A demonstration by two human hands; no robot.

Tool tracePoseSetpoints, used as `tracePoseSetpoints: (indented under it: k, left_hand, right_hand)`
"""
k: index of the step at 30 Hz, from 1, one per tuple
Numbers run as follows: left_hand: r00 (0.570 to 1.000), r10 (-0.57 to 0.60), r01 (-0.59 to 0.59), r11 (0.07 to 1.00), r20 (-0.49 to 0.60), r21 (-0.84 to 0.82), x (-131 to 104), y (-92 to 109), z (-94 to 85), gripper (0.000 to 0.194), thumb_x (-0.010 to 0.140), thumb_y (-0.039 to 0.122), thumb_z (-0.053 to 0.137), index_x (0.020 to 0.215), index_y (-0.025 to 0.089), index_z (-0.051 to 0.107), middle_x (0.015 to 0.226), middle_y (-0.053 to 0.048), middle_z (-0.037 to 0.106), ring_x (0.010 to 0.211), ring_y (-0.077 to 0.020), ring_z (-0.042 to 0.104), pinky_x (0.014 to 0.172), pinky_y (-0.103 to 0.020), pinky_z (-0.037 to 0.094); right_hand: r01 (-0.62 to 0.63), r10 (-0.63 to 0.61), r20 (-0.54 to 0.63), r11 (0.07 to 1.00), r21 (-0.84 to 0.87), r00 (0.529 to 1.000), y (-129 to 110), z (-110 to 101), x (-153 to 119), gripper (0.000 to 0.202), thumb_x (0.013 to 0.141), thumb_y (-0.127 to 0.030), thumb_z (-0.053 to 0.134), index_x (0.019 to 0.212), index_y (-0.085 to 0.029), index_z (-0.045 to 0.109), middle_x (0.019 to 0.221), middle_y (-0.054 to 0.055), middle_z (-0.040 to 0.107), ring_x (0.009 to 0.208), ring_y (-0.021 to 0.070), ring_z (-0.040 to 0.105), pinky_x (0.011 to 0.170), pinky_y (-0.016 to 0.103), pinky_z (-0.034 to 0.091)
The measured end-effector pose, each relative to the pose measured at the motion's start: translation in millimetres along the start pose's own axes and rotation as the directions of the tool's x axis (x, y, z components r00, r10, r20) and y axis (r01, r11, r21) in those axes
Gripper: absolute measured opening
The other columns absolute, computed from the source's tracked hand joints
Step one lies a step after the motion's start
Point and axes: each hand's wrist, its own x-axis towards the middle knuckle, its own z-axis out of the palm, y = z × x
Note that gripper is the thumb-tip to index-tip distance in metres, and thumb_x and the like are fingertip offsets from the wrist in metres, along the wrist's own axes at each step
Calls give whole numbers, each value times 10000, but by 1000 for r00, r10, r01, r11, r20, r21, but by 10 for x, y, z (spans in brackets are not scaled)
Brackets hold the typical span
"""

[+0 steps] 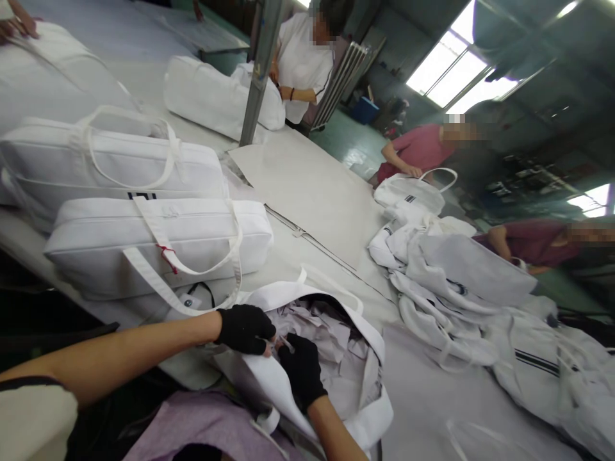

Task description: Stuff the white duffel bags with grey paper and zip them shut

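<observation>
An open white bag [377, 419] lies at the table's near edge, with crumpled pale paper [331, 336] inside. My left hand [247, 330], in a black fingerless glove, is closed at the near-left rim of its opening. Close beside it, my right hand [302, 368], gloved the same way, reaches over the near rim with its fingers bent together. The fingertips of both hands almost meet; what they pinch is too small to make out. To the left stands a closed, filled white bag [158, 243] with a red tie on its strap.
More filled white bags [125, 160] stand at the left. A metal post [259, 77] rises from the table [312, 192]. Soft white bags [471, 269] are piled at the right. People in a white shirt [307, 57] and red shirts [423, 150] stand across the table.
</observation>
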Motion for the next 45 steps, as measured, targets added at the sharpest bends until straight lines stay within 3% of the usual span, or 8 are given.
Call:
tracePoseSetpoints:
  k: [6,12,17,23,28,33,38,45]
  left_hand:
    - [980,152,-152,988,-132,10,-283,22,48,253,799,389,640,973,207,671,936,-58,676,881,-227,616,753,-298,457]
    - [965,174,-144,977,-195,160,-387,5,139,183,789,310,654,942,211,637,941,-53,649,874,-230,582,744,-317,437]
    - [968,155,-169,984,-197,-58,-309,-88,177,139,878,213,518,943,207,641,931,-30,691,876,-187,635,775,-259,459]
    - [993,-1,9,998,-119,63,-176,-215,168,160,869,321,536,937,210,629,801,-30,695,726,-208,654,620,-255,447]
    - [995,98,-98,995,-15,18,-218,-211,60,179,787,351,646,906,220,667,845,-27,695,791,-206,648,637,-235,439]
    - [968,156,-155,988,-198,21,-380,-182,89,173,823,341,606,784,174,632,753,-39,633,734,-177,603,638,-232,427]
    - [939,154,-167,986,-308,-15,-379,-196,143,177,864,308,539,789,167,614,734,-35,613,715,-163,579,643,-240,413]
    - [951,-25,-95,926,-309,-366,-196,-363,30,141,801,279,611,758,150,649,698,0,614,705,-148,579,615,-216,395]
  right_hand:
    - [270,-209,201,896,-353,957,-255,-369,-253,278,769,-328,656,1018,-223,723,1022,101,702,992,307,614,915,460,447]
    - [673,-605,303,703,-231,736,-766,-464,-373,338,866,-259,584,1202,-281,608,1189,47,630,1111,205,564,955,341,445]
    - [442,-322,411,865,-238,853,-372,2,-234,131,861,-215,536,921,-201,652,919,59,662,874,207,596,770,324,445]
    - [470,-296,454,815,-338,840,-80,314,23,249,888,-232,465,936,-168,701,978,138,659,923,258,584,800,362,412]
    - [426,-277,471,871,-245,837,-389,142,114,231,879,-337,531,788,-188,683,814,60,661,797,194,586,709,288,409]
    - [317,-214,462,935,-157,861,-729,-180,-97,366,914,-455,451,726,-193,624,711,27,593,707,173,536,631,276,378]
    - [317,-158,445,896,-311,881,-775,-147,-313,456,571,-443,825,921,-233,621,858,1,619,770,203,544,644,287,384]
    - [170,-197,400,980,102,895,-751,24,-155,789,627,-223,699,1357,-217,399,1390,60,485,1277,247,433,1045,342,382]
